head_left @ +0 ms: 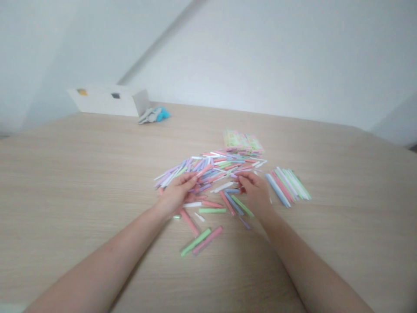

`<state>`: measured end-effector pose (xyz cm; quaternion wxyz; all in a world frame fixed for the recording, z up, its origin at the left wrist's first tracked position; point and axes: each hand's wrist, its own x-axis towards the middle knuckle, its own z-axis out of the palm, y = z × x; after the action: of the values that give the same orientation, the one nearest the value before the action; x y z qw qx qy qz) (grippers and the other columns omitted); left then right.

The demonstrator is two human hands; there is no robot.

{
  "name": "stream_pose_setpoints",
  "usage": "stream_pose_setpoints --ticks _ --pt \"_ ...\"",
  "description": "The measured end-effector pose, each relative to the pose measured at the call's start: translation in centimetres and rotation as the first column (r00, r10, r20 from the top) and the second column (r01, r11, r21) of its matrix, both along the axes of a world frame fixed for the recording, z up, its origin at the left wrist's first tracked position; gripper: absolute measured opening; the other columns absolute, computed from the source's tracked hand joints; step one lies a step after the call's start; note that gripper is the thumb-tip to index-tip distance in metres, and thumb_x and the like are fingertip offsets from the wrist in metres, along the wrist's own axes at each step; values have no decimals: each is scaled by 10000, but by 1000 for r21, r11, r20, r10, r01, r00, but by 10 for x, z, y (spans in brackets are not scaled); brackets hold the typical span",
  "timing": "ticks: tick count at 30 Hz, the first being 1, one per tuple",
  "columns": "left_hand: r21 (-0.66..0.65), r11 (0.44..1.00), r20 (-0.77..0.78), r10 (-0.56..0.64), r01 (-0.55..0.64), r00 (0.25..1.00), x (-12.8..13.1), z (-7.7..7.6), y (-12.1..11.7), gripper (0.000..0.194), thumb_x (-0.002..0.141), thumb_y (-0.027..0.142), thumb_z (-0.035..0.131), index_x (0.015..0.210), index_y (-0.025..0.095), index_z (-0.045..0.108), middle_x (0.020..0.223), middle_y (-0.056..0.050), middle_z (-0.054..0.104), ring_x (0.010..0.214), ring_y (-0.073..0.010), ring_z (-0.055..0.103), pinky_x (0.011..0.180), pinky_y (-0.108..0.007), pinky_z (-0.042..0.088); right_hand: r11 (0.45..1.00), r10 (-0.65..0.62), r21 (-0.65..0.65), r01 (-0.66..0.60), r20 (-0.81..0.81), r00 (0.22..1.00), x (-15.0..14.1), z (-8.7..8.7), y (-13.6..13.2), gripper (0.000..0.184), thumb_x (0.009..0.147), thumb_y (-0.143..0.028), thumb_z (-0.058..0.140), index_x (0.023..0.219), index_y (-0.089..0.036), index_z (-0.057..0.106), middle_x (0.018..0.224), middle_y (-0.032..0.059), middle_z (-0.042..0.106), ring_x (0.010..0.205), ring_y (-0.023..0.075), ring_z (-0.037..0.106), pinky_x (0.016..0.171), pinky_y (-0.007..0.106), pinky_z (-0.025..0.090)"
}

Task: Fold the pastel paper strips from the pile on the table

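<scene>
A loose heap of slim pastel sticks [224,165], pink, green, blue, purple and white, spreads across the wooden table; blur hides their exact kind. At its left side, my left hand [177,191] is closed, with a coral-pink stick [204,170] between thumb and fingers. My right hand [254,189] pinches the purple end of a thin whitish stick [223,172] at the heap's right side. Between and below the hands lie scattered sticks, among them a green stick [195,242] beside a pink stick [207,240].
Right of my right hand, several sticks lie side by side in a neat row [288,186]. Behind the heap sits a stack of colourful printed packets or cards [243,141]. A white box [107,103] and a grey-and-blue crumpled item [154,114] stand near the wall.
</scene>
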<state>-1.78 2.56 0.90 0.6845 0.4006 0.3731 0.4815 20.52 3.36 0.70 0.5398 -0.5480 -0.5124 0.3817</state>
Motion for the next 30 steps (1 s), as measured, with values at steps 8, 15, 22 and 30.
stream_pose_setpoints --ticks 8,15,22,30 --pt "-50 999 26 18 -17 1000 3 2 0 97 838 209 576 893 129 576 574 46 523 356 -28 415 590 -292 572 942 125 83 -326 813 569 -9 -5 38 218 776 -120 524 866 -169 718 894 73 702 871 195 599 813 314 434" --pt "-83 996 60 27 -22 998 5 5 0 71 857 184 547 868 128 589 595 27 548 379 -37 444 581 -283 574 884 228 -54 -464 917 327 -15 0 64 186 763 -138 569 843 -167 734 880 84 701 894 216 590 829 311 394" --pt "-108 993 138 -28 43 990 4 2 1 134 884 172 495 825 105 594 590 -4 558 442 -62 518 578 -254 549 825 283 -139 -547 940 189 -17 0 67 166 782 -131 539 817 -136 702 867 93 677 883 203 574 793 283 383" --pt "-93 994 144 -45 59 988 5 -1 1 124 865 181 527 798 98 591 592 -23 563 493 -93 572 461 -174 471 784 310 -141 -605 933 184 -15 0 62 131 824 -111 492 833 -119 622 888 107 626 868 185 536 799 285 382"
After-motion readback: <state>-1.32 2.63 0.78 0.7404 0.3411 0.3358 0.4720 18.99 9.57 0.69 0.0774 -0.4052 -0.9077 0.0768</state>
